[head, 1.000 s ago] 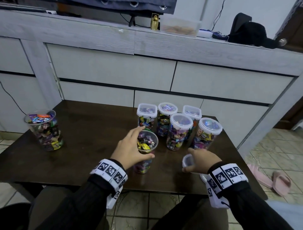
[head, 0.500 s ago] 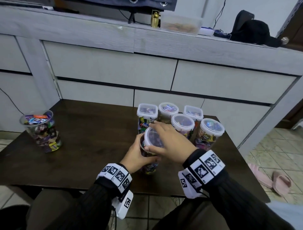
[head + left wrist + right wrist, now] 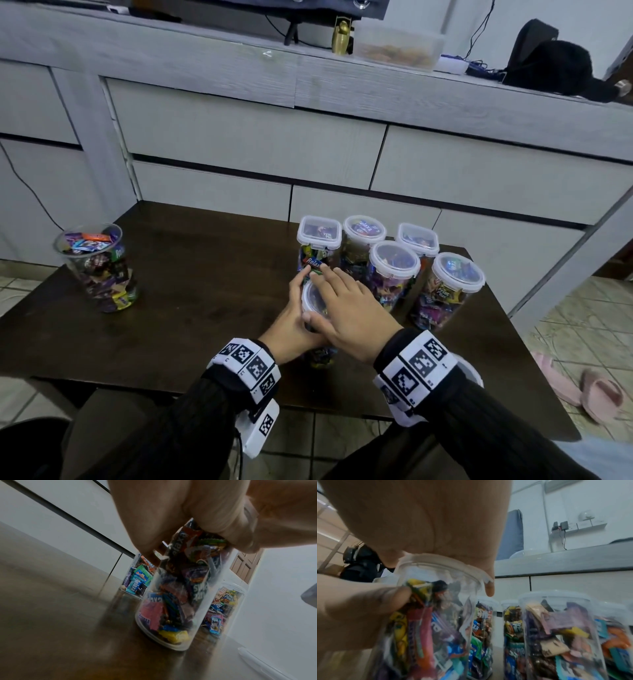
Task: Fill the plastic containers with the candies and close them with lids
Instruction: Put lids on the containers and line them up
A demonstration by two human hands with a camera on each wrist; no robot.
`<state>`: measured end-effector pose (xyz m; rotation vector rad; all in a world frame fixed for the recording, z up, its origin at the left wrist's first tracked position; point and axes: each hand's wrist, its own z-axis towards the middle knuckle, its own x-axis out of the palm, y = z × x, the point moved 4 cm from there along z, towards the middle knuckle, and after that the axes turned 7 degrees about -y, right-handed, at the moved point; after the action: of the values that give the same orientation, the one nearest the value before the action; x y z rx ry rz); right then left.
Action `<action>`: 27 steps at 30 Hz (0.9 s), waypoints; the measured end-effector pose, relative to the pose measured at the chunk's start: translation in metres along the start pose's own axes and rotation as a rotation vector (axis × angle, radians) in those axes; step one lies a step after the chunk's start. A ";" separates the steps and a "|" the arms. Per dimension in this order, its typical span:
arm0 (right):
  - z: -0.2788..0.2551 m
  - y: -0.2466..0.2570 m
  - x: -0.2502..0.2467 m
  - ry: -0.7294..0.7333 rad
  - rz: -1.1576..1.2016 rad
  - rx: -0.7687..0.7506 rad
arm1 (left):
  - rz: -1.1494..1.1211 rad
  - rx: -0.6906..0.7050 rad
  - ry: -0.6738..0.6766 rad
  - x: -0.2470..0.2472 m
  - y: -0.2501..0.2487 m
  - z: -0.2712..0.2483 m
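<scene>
- Left hand (image 3: 291,322) wraps its fingers (image 3: 368,609) around the candy-filled container (image 3: 171,601), standing on the dark surface (image 3: 205,291).
- Right hand (image 3: 346,308) lies flat, fingers straight, pressing the lid (image 3: 440,563) onto its rim.
- Five lidded containers (image 3: 394,270) stand just behind; an open candy tub (image 3: 99,267) sits far left.

Right hand (image 3: 346,308) came off the table with the lid (image 3: 313,298), now lies flat on it, pressing it onto the container (image 3: 173,601) under the palm. Left hand (image 3: 294,322) slid lower round the container's side. Lid looks seated, hard to tell.
</scene>
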<state>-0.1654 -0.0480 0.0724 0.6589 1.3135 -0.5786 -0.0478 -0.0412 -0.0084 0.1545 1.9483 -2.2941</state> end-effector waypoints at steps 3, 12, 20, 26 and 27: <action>0.004 -0.004 0.000 0.057 0.204 0.031 | 0.024 0.039 -0.009 0.000 -0.005 -0.001; -0.007 -0.035 -0.016 0.122 0.562 -0.091 | -0.014 0.085 -0.022 0.001 -0.013 -0.004; -0.009 -0.047 -0.024 0.066 0.283 -0.163 | 0.071 0.014 0.199 -0.013 -0.027 0.010; -0.014 -0.053 -0.019 -0.036 0.109 -0.050 | 0.138 -0.052 0.218 -0.037 -0.030 0.019; -0.015 -0.050 -0.017 -0.091 0.109 -0.033 | 0.153 -0.040 0.226 -0.037 -0.030 0.018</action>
<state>-0.2143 -0.0710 0.0815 0.6652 1.1923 -0.4923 -0.0163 -0.0535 0.0297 0.5615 2.0028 -2.2208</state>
